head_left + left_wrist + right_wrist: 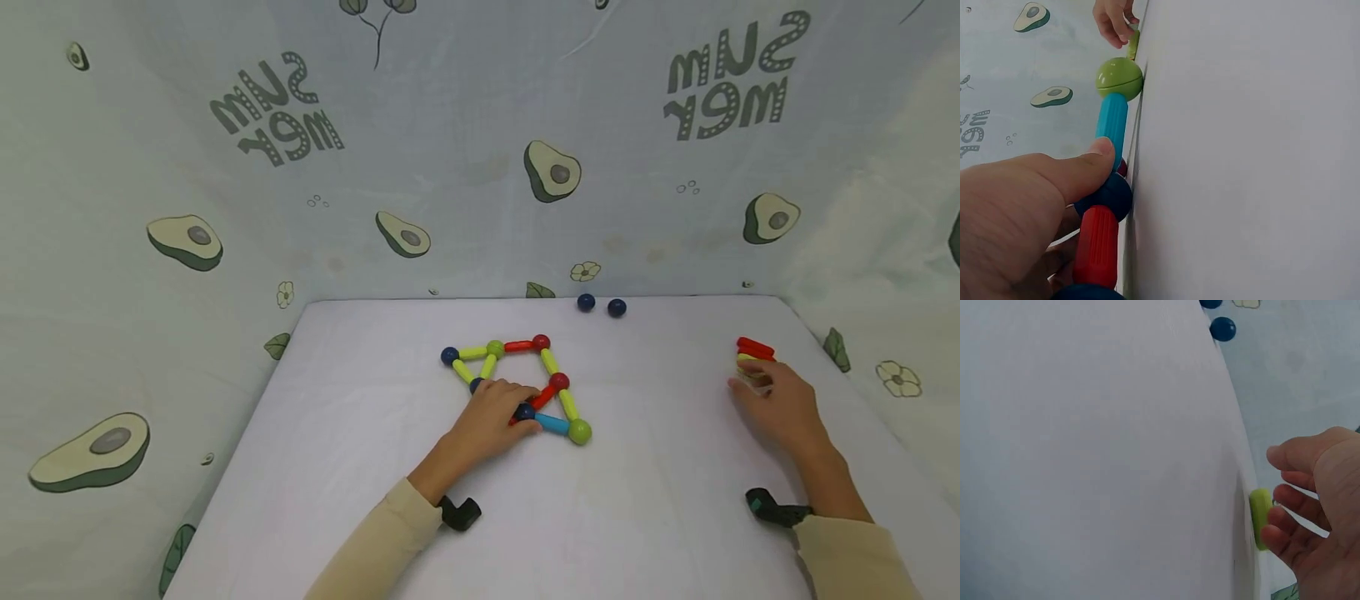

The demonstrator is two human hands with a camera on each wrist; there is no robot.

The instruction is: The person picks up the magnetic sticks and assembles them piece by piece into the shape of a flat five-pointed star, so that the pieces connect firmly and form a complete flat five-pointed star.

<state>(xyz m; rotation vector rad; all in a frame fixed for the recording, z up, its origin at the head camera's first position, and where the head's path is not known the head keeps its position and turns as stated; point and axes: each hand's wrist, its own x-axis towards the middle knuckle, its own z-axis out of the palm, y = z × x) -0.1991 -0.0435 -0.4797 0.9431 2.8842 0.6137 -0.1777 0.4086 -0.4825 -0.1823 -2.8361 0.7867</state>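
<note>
A flat frame of coloured rods and balls lies on the white table. My left hand (487, 419) rests at its near side and grips a dark blue ball (524, 412), the thumb lying against the joined light blue rod (1112, 119). That rod ends in a green ball (580, 431); a red rod (1096, 247) joins the gripped ball's other side. The hand hides part of the frame. At the table's right, my right hand (783, 412) has thumb and fingers apart, fingertips beside a yellow-green rod (1260, 519). Red rods (755, 347) lie just beyond it.
Two loose dark blue balls, a left one (586, 302) and a right one (617, 307), sit at the table's (360, 433) far edge. Behind hangs a pale cloth (465, 108) printed with avocados. The frame's far corner has a red ball (541, 342).
</note>
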